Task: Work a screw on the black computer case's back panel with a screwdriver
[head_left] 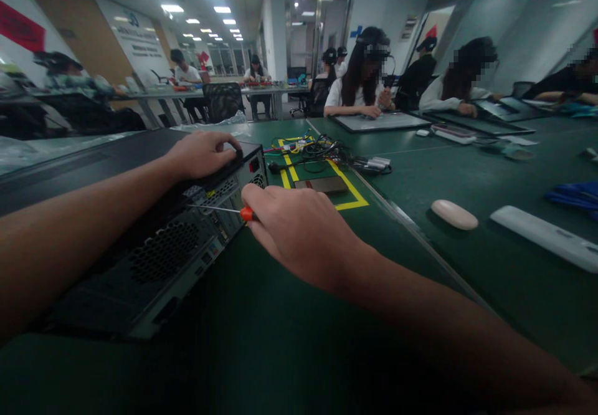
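A black desktop computer case [187,259] lies on the green table at left, its grey back panel with vents and ports facing me. My left hand [205,154] rests on its top near the back edge, fingers curled and gripping there. In my right hand [299,228] is a screwdriver [246,214] with an orange-and-black handle, the fingers wrapped around it. Its thin metal shaft points left at the back panel, the tip near the upper edge. Whether the tip sits in a screw I cannot tell.
Beyond the case lie a tangle of cables [322,152] and a flat brown box [322,184] inside yellow tape [352,204]. To the right are a pale mouse [454,214], a white bar [544,235] and blue cloth [574,198]. Other people work at panels across the table.
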`<state>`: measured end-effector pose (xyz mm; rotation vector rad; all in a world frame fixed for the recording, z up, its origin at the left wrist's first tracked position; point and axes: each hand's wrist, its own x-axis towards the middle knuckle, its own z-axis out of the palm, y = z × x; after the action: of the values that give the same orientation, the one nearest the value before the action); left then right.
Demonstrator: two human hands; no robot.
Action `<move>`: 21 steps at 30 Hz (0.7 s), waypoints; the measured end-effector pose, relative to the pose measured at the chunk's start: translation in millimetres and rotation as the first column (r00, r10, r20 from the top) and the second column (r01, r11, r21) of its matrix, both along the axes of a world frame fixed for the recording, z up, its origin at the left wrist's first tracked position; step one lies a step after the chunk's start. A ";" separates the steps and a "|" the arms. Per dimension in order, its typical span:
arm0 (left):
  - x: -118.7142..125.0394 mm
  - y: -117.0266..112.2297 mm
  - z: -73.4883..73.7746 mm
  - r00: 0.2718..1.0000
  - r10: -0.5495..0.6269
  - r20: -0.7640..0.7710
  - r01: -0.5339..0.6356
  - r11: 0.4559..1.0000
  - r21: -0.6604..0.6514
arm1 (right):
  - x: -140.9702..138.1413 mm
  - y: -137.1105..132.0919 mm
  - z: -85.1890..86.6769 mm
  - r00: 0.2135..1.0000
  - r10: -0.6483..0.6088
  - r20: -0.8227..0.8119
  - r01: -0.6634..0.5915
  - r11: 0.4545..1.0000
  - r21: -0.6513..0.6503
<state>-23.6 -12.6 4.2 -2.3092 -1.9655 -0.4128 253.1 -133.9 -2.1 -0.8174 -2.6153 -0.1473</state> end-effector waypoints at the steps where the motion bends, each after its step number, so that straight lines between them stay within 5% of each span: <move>1: -0.1 0.0 -0.1 1.000 0.000 0.004 0.000 1.000 0.002 | 0.3 -0.2 0.1 1.000 0.001 -0.003 -0.001 1.000 0.003; 21: 2.0 -2.1 1.3 1.000 0.008 -0.007 -0.008 1.000 -0.008 | -2.9 -3.0 1.6 0.999 -0.048 -0.001 0.048 0.997 -0.060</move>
<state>-21.6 -14.7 5.5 -2.3036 -1.9759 -0.3966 250.2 -136.9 -0.4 -0.9007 -2.6104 -0.0818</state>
